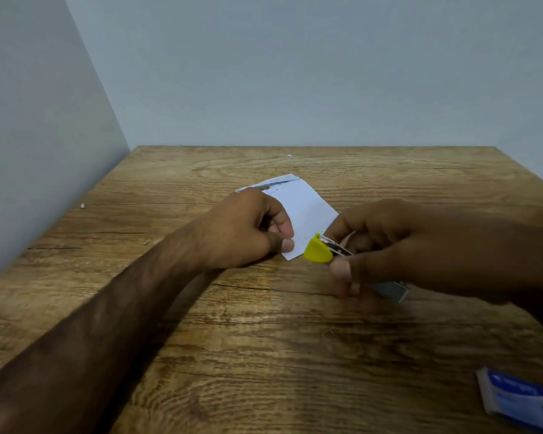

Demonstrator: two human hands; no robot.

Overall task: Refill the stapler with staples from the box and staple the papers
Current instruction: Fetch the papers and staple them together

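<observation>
Blur softens the right hand (398, 245), so its fingers run together and the grip is only partly readable. Most of the stapler (318, 252) is hidden inside that hand: only its yellow nose and a strip of bright metal behind it show at the front, and a grey metal end pokes out below the fingers near the table. The hand is curled around the stapler, thumb low, fingers over the top, with the yellow nose touching the near corner of the papers (301, 211). Whether the corner sits between the stapler's parts cannot be told.

The left hand (248, 228) rests on the table (201, 355) with the forearm reaching in from the lower left. It is loosely fisted, thumb and bent fingers pressing on the papers' left edge, and it covers that side of the sheets. The papers lie flat at the table's middle; dark marks run along their far edge, too small to read.

The box (521, 399) lies at the lower right corner, cut off by the frame edge. It is blue and white, and its print is too blurred to read. A tiny white scrap (289, 156) lies near the table's far edge.
</observation>
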